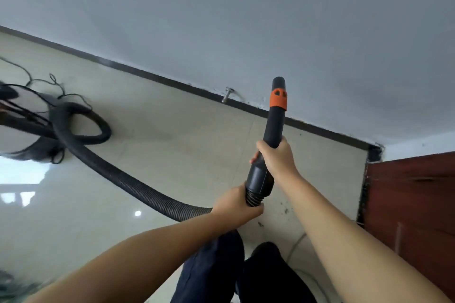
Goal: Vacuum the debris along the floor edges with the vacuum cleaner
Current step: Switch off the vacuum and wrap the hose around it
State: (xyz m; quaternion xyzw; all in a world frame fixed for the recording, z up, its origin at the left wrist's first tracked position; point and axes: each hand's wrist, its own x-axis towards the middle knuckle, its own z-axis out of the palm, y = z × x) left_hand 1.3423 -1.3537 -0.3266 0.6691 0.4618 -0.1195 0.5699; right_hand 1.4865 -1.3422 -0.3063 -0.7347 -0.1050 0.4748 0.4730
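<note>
- While the right hand (277,155) grips the nozzle (275,115) mid-shaft and the left hand (236,206) grips the hose (128,179) at its cuff, the nozzle's long axis runs from the hands toward the baseboard (172,82); its tip appears raised against the wall (246,19).
- Debris (285,210) lies on the floor (172,142) near the door (413,204), nearer the right hand.
- The vacuum (22,120) is blurred and cut off at the left edge.

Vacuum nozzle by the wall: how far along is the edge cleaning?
Nothing looks finished. In hand: both hands, right hand and left hand, hold the vacuum nozzle, aimed at the baseboard. Left: dark debris specks near the wooden door.
</note>
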